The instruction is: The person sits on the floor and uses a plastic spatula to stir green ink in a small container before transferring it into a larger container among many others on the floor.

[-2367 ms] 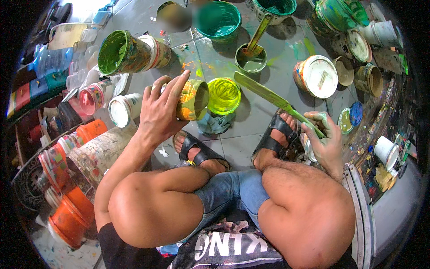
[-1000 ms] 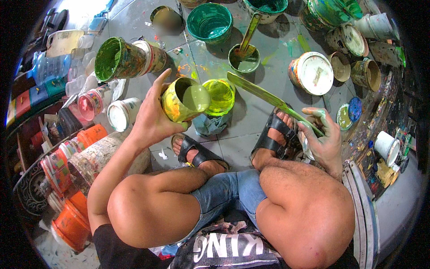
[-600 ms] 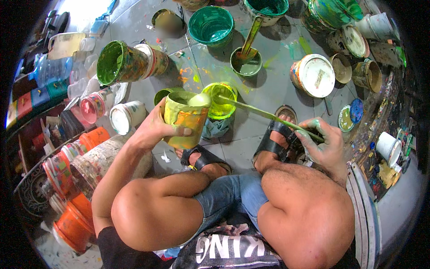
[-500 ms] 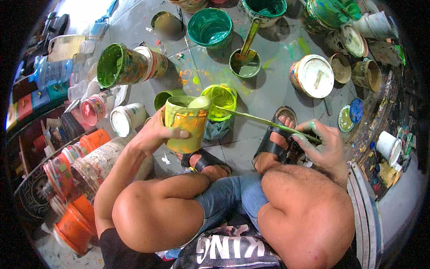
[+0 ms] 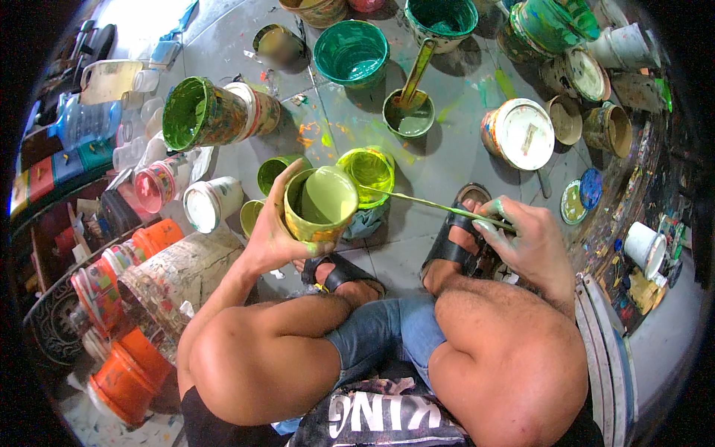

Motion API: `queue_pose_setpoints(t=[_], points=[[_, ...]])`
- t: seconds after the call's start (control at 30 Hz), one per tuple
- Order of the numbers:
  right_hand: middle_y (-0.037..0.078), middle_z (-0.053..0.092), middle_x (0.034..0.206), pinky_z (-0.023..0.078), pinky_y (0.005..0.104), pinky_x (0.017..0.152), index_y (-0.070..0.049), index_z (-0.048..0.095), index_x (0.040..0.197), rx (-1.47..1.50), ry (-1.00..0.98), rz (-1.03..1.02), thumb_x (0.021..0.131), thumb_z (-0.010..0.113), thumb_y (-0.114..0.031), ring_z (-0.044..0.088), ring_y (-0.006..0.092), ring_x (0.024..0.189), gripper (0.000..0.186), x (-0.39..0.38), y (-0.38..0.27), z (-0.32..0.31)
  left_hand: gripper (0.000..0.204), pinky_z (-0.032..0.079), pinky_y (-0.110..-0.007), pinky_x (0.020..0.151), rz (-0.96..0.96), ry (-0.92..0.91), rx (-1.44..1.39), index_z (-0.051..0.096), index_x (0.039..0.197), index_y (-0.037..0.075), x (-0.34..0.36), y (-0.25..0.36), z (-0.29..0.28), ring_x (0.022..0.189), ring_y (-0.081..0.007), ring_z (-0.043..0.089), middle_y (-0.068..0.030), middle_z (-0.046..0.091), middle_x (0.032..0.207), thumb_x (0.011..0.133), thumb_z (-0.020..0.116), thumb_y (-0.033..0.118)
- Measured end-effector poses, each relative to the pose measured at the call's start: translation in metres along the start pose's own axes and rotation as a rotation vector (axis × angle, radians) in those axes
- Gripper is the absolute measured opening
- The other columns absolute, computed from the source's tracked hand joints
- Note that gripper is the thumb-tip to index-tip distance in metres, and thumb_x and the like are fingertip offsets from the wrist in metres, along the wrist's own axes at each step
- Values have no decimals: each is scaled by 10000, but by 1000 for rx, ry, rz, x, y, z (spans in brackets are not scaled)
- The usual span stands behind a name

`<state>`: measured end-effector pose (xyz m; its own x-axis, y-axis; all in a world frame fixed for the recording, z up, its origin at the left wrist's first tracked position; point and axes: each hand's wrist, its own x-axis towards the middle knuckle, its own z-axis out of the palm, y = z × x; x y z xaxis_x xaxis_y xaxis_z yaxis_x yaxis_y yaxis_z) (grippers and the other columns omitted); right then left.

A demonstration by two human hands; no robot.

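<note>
My left hand [image 5: 274,227] is wrapped round a paint pot [image 5: 316,232], its outside smeared yellow and orange. Pale green paint shows inside it. In my right hand [image 5: 525,235] is a thin green-coated stick [image 5: 428,203], pinched near its end. The stick points left, its far tip over the rim of a small bucket [image 5: 370,165] with bright yellow-green paint inside. That bucket stands on the floor just beyond the pot. A green-lined tub [image 5: 275,173] and a smaller cup [image 5: 252,216] are partly hidden behind my left hand.
Farther off stand a teal paint bucket [image 5: 350,52] and a cup [image 5: 408,115] with a paint-covered handle leaning in it. A green bucket [image 5: 195,112] lies at left. A white-lidded tub [image 5: 527,134] sits right. Orange buckets [image 5: 126,380] crowd the near left. My sandalled feet flank the middle.
The pot in my left hand has tipped so its mouth faces up toward me; before, its side showed and pale paint hung at its lip. The stick has shifted slightly, its tip lower.
</note>
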<state>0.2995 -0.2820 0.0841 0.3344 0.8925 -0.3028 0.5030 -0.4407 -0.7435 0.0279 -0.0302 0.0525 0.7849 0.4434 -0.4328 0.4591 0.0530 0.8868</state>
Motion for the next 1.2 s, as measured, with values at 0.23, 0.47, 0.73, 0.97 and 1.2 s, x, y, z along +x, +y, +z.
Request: queue_pose_setpoints(t=[0.23,0.47,0.73,0.97,1.2], points=[[149,667,849,512,357,610,-14,632,931,-150,44,-68,814,732,-123,662,309,704,188,6,-4,10,1154,399,-427,1010,424,148,548,236,1456,8,-10,-12,2,1149,-326,530,-173,558,1266,526,895,190],[142,645,827,504,352,600,-8,629,929,-134,82,14,796,741,-88,652,302,687,191,-2,0,14,999,407,-460,980,743,331,696,321,1386,-10,-5,-37,13,1125,-340,533,-147,610,1222,601,875,261],[138,647,841,506,351,612,-7,633,946,-121,65,-36,791,738,-65,656,301,698,196,2,-8,15,806,394,-498,953,777,343,893,376,1351,61,-7,-47,6,1141,-342,528,-116,606,1259,708,805,290],[144,647,847,508,352,621,1,632,940,-106,42,-73,788,738,-59,660,309,717,195,7,-9,14,688,375,-511,966,967,416,1012,361,1334,91,-2,-47,-4,1178,-334,526,-98,624,1252,798,742,294],[140,637,811,496,328,605,11,633,909,-67,65,-109,780,745,-51,643,283,679,182,6,-5,15,649,364,-510,981,952,425,1037,361,1337,87,2,-43,-11,1185,-338,523,-105,610,1274,831,708,298]])
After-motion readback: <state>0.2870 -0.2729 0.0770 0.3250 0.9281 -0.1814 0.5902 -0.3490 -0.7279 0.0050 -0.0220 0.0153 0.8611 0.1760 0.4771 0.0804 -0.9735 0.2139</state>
